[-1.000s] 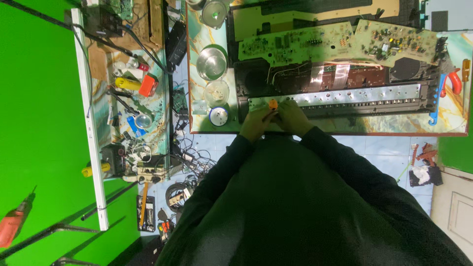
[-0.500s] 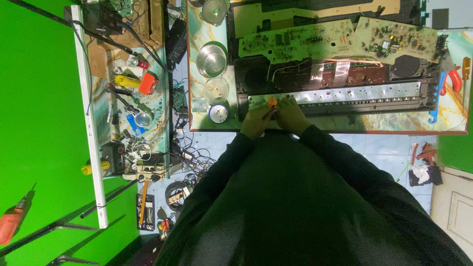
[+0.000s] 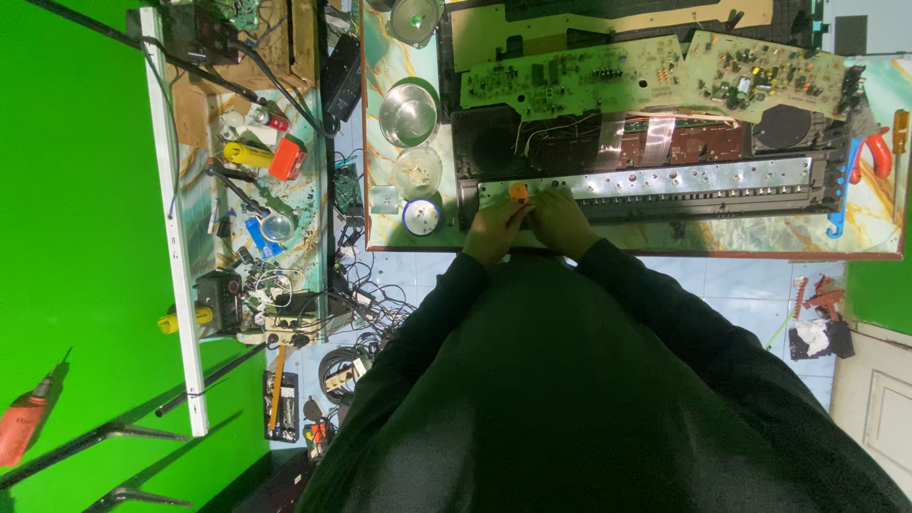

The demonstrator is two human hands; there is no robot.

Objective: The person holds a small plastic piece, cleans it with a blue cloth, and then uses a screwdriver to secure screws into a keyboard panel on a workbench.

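Note:
An opened electronic keyboard chassis [image 3: 655,152] lies on the marble-patterned table [image 3: 883,242], with green circuit boards [image 3: 665,76] along its far side and a perforated metal strip [image 3: 684,178] along the near side. My left hand [image 3: 492,230] and my right hand [image 3: 562,220] meet at the strip's left end. An orange-handled screwdriver [image 3: 518,192] stands upright between them, at my left hand's fingertips. My right hand's fingers press on the strip beside it; its grip is hidden.
Metal bowls [image 3: 408,114], a clear cup [image 3: 418,171] and a small round tin [image 3: 420,217] stand left of the chassis. Red and blue tools [image 3: 860,171] lie at the table's right end. A cluttered side bench [image 3: 256,180] and tangled cables [image 3: 361,294] are at left.
Both hands stay at the strip's left end. The orange handle has shifted slightly to the left.

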